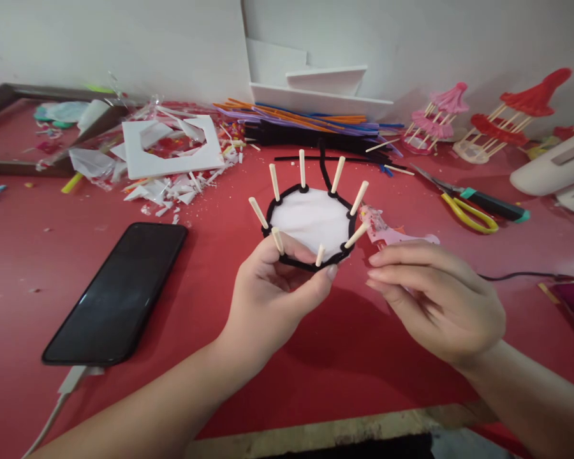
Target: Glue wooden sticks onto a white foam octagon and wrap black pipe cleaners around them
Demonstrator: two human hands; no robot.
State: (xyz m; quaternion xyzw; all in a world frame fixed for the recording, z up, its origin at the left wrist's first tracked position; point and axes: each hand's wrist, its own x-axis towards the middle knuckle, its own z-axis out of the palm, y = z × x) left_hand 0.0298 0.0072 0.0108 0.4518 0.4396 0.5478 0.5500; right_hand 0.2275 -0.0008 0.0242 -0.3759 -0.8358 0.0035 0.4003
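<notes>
My left hand (272, 293) grips the near edge of a white disc (310, 217), thumb at the front rim and fingers curled over and under it. Several short wooden sticks (302, 169) stand around the disc's edge, leaning outward. A black pipe cleaner (351, 229) winds along the rim from stick to stick, and its loose end (324, 169) sticks out at the back. Just right of the disc, my right hand (444, 299) has its fingertips pressed together; whatever may be between them is hidden. A pink decorated piece (387, 231) lies behind those fingers.
A black phone (117, 293) with a cable lies left. Foam scraps surround a white cut-out board (143, 162). Behind are colored pipe cleaners (306, 121). Yellow-handled pliers (469, 213), a teal-black tool (492, 203), a pink model (440, 118) and a red model (500, 127) are right.
</notes>
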